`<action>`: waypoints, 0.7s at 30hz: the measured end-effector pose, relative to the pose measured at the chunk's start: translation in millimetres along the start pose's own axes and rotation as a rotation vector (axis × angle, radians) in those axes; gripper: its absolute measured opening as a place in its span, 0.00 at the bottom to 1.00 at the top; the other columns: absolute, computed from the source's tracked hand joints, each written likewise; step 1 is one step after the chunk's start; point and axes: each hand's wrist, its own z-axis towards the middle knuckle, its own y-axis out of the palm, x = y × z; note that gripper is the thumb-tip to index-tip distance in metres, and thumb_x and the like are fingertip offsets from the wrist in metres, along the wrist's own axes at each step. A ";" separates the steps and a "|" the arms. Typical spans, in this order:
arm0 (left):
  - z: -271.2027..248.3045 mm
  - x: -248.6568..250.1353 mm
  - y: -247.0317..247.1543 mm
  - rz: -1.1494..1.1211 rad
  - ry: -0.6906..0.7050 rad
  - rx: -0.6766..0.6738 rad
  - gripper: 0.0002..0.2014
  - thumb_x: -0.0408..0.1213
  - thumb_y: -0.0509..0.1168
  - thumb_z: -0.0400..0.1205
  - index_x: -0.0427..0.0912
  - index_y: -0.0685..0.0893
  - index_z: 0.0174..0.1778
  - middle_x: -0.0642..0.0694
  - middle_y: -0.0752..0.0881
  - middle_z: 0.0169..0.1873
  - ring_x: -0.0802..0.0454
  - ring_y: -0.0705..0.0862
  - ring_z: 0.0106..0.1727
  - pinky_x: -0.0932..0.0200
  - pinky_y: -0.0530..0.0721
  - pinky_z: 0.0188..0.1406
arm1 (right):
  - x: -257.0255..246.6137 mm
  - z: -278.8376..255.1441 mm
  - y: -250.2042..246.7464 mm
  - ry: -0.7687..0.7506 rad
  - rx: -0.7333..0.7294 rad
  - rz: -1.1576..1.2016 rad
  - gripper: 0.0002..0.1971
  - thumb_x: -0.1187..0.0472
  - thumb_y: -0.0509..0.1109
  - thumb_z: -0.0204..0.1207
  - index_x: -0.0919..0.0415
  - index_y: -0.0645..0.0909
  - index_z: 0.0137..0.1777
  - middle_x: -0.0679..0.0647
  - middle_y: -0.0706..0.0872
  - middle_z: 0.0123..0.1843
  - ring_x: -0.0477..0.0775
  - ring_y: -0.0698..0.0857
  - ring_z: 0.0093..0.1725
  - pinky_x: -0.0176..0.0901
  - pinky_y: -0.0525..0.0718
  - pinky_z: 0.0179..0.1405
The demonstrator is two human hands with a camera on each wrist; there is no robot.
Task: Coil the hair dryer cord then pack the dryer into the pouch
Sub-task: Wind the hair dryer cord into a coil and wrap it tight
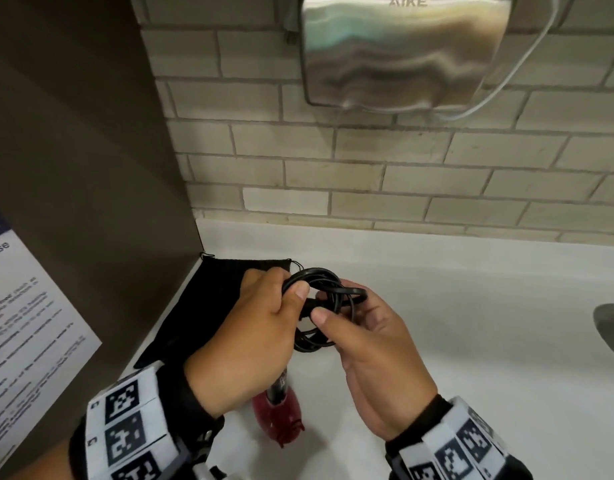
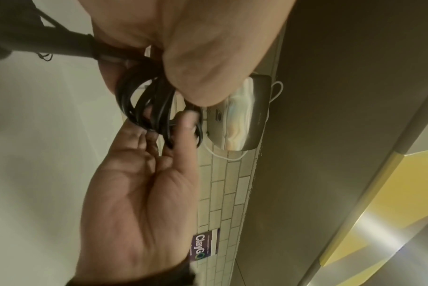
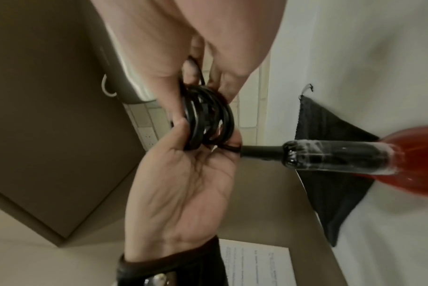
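Observation:
The black cord (image 1: 319, 275) is wound into a coil of several loops between my hands, above the white counter (image 1: 454, 323). My left hand (image 1: 291, 292) grips the coil's left side, thumb on top. From the right, my right hand (image 1: 340, 306) pinches the loops between thumb and fingers. Below my hands, the red hair dryer (image 1: 277, 410) sits handle up with the cord leading into it; I cannot tell whether it rests on the counter. The right wrist view shows the coil (image 3: 205, 120), the dryer (image 3: 416, 160) and the pouch (image 3: 330, 193). The black pouch (image 1: 201, 306) lies flat behind my left hand.
A brown partition (image 1: 90, 168) with a printed notice (image 1: 28, 323) stands close on the left. On the tiled wall hangs a steel hand dryer (image 1: 402, 53) with a white cable. A grey tap (image 1: 610, 327) juts in at the right edge.

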 end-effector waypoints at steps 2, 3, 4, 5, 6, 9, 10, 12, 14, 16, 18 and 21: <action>-0.4 -0.7 2.1 0.003 0.017 -0.029 0.13 0.50 0.54 0.89 0.47 0.80 0.51 0.47 0.79 0.53 0.54 0.82 0.52 0.60 0.80 0.52 | -5.1 3.3 2.0 0.010 0.089 -0.027 0.16 0.80 0.72 0.73 0.66 0.85 0.58 0.61 0.91 0.47 0.56 0.88 0.45 0.43 0.87 0.47; -0.4 -0.3 2.8 0.000 0.029 -0.032 0.14 0.50 0.54 0.89 0.46 0.80 0.52 0.46 0.80 0.53 0.52 0.83 0.52 0.55 0.82 0.54 | -7.5 5.1 2.9 0.013 0.113 -0.013 0.17 0.81 0.70 0.73 0.65 0.85 0.58 0.60 0.90 0.46 0.54 0.87 0.43 0.43 0.87 0.45; 0.0 0.2 2.9 -0.007 0.042 -0.031 0.14 0.51 0.54 0.88 0.46 0.80 0.53 0.45 0.82 0.53 0.51 0.83 0.53 0.52 0.83 0.56 | -9.3 6.3 3.3 0.013 0.129 0.009 0.19 0.82 0.69 0.73 0.63 0.85 0.59 0.60 0.90 0.45 0.54 0.87 0.42 0.43 0.86 0.44; 0.6 0.6 2.8 -0.011 0.050 -0.031 0.15 0.52 0.54 0.88 0.46 0.81 0.53 0.44 0.83 0.53 0.51 0.84 0.53 0.49 0.84 0.57 | -9.8 7.1 3.7 0.010 0.136 0.030 0.21 0.82 0.68 0.73 0.61 0.84 0.60 0.60 0.89 0.45 0.54 0.87 0.41 0.43 0.87 0.44; 1.3 1.5 2.4 -0.013 0.057 -0.030 0.15 0.52 0.54 0.88 0.46 0.81 0.53 0.44 0.83 0.53 0.50 0.84 0.53 0.47 0.84 0.58 | -10.2 7.2 4.7 0.008 0.136 0.047 0.22 0.82 0.68 0.73 0.60 0.84 0.61 0.60 0.89 0.46 0.54 0.87 0.41 0.44 0.87 0.45; 4.0 1.1 1.5 -0.038 0.064 -0.008 0.15 0.49 0.55 0.89 0.43 0.81 0.53 0.42 0.85 0.52 0.48 0.85 0.53 0.42 0.84 0.58 | -7.4 5.5 7.1 0.011 0.102 -0.003 0.19 0.81 0.70 0.73 0.63 0.85 0.60 0.62 0.92 0.49 0.56 0.91 0.46 0.44 0.88 0.49; 4.3 -0.1 1.6 -0.046 0.063 -0.008 0.15 0.49 0.55 0.89 0.42 0.81 0.53 0.42 0.85 0.52 0.47 0.86 0.53 0.40 0.84 0.58 | -6.4 4.7 7.9 0.015 0.092 -0.048 0.16 0.80 0.71 0.74 0.64 0.86 0.58 0.63 0.93 0.50 0.58 0.92 0.48 0.45 0.89 0.50; 3.7 -1.2 2.3 -0.058 0.062 -0.014 0.15 0.48 0.56 0.89 0.41 0.82 0.53 0.42 0.87 0.51 0.46 0.87 0.53 0.38 0.85 0.57 | -6.2 5.4 7.8 0.028 0.083 -0.107 0.13 0.77 0.72 0.75 0.63 0.87 0.56 0.64 0.94 0.52 0.59 0.93 0.52 0.47 0.90 0.53; 3.0 -2.2 2.7 -0.069 0.063 -0.014 0.14 0.47 0.56 0.89 0.43 0.82 0.52 0.42 0.87 0.50 0.47 0.88 0.53 0.39 0.85 0.57 | -7.8 6.7 7.3 0.038 0.070 -0.137 0.12 0.74 0.73 0.76 0.62 0.86 0.57 0.62 0.94 0.52 0.58 0.93 0.53 0.49 0.89 0.55; 2.0 -2.0 2.1 -0.082 0.067 -0.006 0.14 0.46 0.56 0.89 0.42 0.82 0.51 0.41 0.87 0.48 0.45 0.88 0.51 0.38 0.86 0.56 | -9.4 7.2 8.5 0.054 0.035 -0.167 0.11 0.73 0.72 0.78 0.61 0.86 0.57 0.60 0.94 0.52 0.57 0.93 0.54 0.50 0.89 0.57; 1.4 -2.5 1.3 -0.073 0.083 -0.004 0.14 0.46 0.57 0.89 0.40 0.82 0.49 0.40 0.86 0.47 0.43 0.87 0.50 0.38 0.85 0.54 | -10.6 7.0 11.1 0.062 0.018 -0.192 0.10 0.72 0.71 0.79 0.61 0.87 0.55 0.60 0.95 0.52 0.57 0.93 0.54 0.53 0.89 0.60; 0.3 -5.4 0.5 -0.050 0.082 -0.005 0.14 0.47 0.57 0.89 0.41 0.81 0.50 0.41 0.84 0.49 0.47 0.86 0.50 0.47 0.86 0.52 | -8.3 8.5 13.4 0.031 0.089 -0.181 0.09 0.72 0.71 0.79 0.62 0.86 0.56 0.62 0.94 0.52 0.60 0.93 0.53 0.61 0.89 0.61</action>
